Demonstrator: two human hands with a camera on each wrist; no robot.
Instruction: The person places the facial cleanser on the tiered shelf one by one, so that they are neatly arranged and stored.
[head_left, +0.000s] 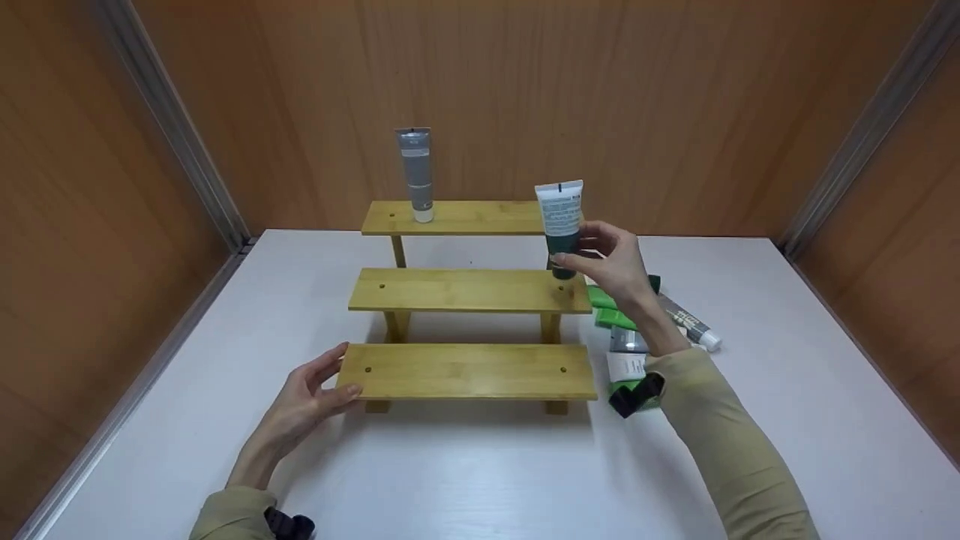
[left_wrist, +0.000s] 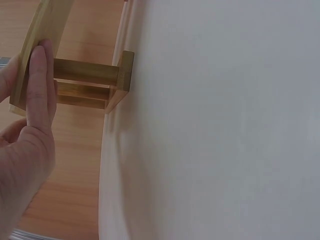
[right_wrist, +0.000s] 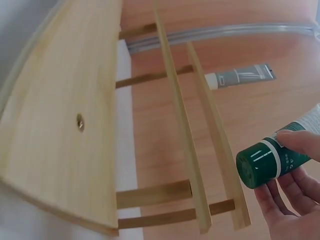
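**Tube held cap-down above the middle step**

Wood-panelled walls boxed in a white surface (head_left: 480, 465) carrying a three-step bamboo rack (head_left: 469, 371). The right hand (head_left: 611, 262), at 2 o'clock from the rack's centre, pinched a green-capped tube (head_left: 561, 225) upright, cap just over the middle step's right end. Standing on so small a cap, it could topple if released off-plumb, or roll toward the loose tubes (head_left: 637, 330) at 3 o'clock. The left hand (head_left: 307, 401) rested flat-fingered against the lowest step's left end, wrist low. A grey tube (head_left: 416, 172) stood on the top step.
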